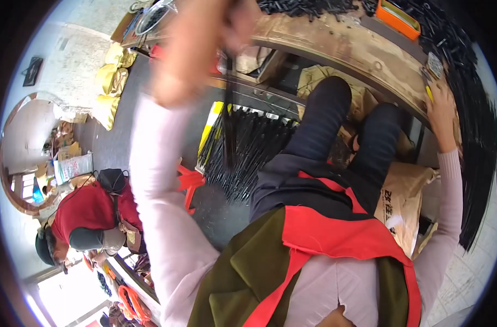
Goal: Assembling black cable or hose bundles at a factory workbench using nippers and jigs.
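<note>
While the blurred left hand clamps its fingers on hanging black strips, the right hand touches a yellow-handled tool, finger closure unclear.

I count one left hand and one right hand, two knees, one workbench, one orange box, and one co-worker in red. The black sticks are many, beyond exact counting.

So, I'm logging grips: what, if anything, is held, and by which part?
Left hand holds black strips, seemingly by their upper ends; for the right hand, I can't tell.
</note>
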Available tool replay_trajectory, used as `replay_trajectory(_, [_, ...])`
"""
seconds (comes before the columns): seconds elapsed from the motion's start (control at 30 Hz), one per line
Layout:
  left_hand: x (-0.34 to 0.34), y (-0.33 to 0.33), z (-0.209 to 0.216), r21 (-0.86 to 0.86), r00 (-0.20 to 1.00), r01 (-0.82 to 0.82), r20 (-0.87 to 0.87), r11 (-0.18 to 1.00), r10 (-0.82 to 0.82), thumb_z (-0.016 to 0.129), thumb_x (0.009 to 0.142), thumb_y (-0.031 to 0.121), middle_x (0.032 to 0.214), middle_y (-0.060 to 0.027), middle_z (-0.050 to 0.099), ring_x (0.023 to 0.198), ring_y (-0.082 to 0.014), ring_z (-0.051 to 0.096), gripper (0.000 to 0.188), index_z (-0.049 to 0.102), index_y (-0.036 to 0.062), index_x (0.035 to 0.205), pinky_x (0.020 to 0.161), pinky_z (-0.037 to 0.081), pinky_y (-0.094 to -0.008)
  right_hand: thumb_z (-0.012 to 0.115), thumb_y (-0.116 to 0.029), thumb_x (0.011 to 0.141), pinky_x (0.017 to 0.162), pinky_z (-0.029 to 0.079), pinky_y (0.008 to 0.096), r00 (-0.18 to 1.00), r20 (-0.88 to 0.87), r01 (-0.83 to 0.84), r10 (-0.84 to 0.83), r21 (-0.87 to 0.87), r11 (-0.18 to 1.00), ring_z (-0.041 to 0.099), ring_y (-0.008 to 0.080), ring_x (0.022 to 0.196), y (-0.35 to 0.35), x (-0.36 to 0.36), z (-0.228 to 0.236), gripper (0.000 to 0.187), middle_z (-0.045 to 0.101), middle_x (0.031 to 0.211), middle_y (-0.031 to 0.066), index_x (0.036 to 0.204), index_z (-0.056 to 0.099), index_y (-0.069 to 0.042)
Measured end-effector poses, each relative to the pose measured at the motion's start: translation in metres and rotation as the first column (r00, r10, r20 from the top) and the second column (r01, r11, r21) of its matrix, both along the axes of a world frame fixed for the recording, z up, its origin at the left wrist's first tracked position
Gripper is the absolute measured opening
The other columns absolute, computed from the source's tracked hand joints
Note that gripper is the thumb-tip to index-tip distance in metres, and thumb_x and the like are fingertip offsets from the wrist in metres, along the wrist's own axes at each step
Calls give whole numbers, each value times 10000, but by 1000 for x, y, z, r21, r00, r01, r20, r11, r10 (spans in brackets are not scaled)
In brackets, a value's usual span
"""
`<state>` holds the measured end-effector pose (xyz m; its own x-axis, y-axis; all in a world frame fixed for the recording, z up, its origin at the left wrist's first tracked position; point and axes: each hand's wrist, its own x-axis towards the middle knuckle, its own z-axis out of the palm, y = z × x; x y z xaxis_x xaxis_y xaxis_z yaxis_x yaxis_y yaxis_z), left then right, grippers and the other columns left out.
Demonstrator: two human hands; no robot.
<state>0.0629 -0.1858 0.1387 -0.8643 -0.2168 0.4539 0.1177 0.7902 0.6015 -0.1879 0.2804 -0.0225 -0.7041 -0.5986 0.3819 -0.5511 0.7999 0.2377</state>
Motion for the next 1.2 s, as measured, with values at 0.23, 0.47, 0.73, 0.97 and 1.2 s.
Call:
replay_trajectory(0.23, [22, -29, -271, 176, 846, -102, 533, 979, -8, 483, 986, 337, 1200, -277, 589, 1139, -433, 551, 452, 514, -17, 1265, 946, 450, -457, 605, -151, 916, 988, 396, 446, 932, 284, -141, 225, -290, 947, 510, 396, 1140, 5, 23, 8, 318, 567, 1198, 222, 1208, 604, -27])
replay_trajectory(0.47, [28, -15, -378, 95, 859, -156, 505, 983, 88, 580, 900, 117, 1226, -262, 617, 1154, -339, 604, 475, 517, -8, 1354, 952, 473, -369, 576, -101, 849, 836, 440, 437, 959, 253, -75, 129, -213, 974, 561, 330, 935, -6, 73, 22, 149, 588, 959, 153, 978, 623, -40])
replay_trajectory(0.73, [-65, 32, -332, 510, 865, -87, 465, 856, -189, 464, 959, 91, 748, -123, 681, 585, -175, 674, 229, 630, -32, 861, 563, 526, -306, 591, -108, 835, 807, 487, 402, 989, 151, 43, -7, -233, 971, 606, 285, 912, 58, 104, 35, 126, 625, 906, 92, 942, 649, -80])
replay_trajectory(0.97, [-51, 26, -343, 290, 901, 83, 388, 953, -197, 416, 902, 2, 819, -136, 710, 671, -215, 688, 253, 660, -35, 958, 665, 534, -342, 531, -109, 829, 717, 524, 460, 935, 55, 351, -351, -293, 889, 629, 334, 837, 182, 51, 45, 151, 651, 809, 136, 868, 666, -55])
replay_trajectory(1.2, [-38, 81, -212, 128, 890, 91, 435, 988, -139, 508, 949, 131, 807, -118, 676, 767, -163, 653, 227, 669, -28, 944, 665, 491, -300, 581, -130, 826, 664, 513, 395, 692, -310, 648, -652, -131, 750, 619, 306, 819, 248, -1, 37, 138, 640, 878, 115, 899, 672, -55])
